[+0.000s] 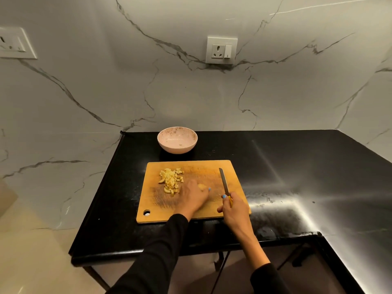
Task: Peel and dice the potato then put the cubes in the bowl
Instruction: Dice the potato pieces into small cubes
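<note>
head | looks forward-down | near cutting board (191, 211) | single view

The cutting board (192, 196) is orange-brown wood, darkened by scratches near its middle. The potato cubes (171, 181) on it are pale yellow. The bowl (177, 140) is pale pink with brownish speckles inside its rim. The knife (225, 184) has a grey blade and what looks like a yellow handle. The counter (297, 177) is glossy black. The wall (148, 81) is white marble with grey veins, its socket (221, 50) white. The nails show light blue, the sleeves black.
</note>
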